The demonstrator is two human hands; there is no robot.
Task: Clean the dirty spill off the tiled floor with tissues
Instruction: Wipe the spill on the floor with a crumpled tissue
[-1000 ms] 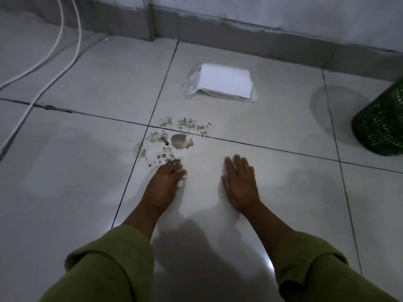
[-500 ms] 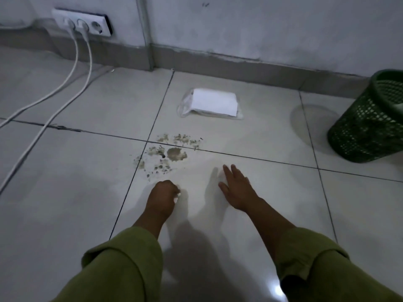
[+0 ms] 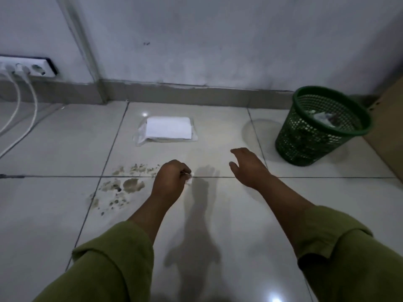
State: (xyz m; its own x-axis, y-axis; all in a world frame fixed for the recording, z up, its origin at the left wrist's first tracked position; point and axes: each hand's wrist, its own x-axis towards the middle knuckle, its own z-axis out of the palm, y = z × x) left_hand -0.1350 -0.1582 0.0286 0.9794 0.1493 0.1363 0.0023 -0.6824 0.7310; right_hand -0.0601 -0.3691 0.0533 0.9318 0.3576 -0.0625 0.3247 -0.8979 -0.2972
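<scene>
A brown, crumbly spill (image 3: 122,186) lies across the joint of two pale floor tiles, left of centre. My left hand (image 3: 170,182) hovers just right of it, fingers curled round a small wad of white tissue (image 3: 188,181) that peeks out at its right side. My right hand (image 3: 246,166) is lifted off the floor with relaxed fingers, holding nothing. A pack of white tissues (image 3: 168,130) in clear wrap lies on the floor beyond both hands, near the wall.
A green mesh waste basket (image 3: 320,127) with some crumpled rubbish inside stands at the right by the wall. A brown board (image 3: 388,131) leans at the far right. A white power strip (image 3: 28,67) with white cables (image 3: 24,118) sits at the left.
My left hand lifted off the floor with the tissue and moved right, away from the spill. My right hand rose from the tile and shifted right and forward. The view tilted up.
</scene>
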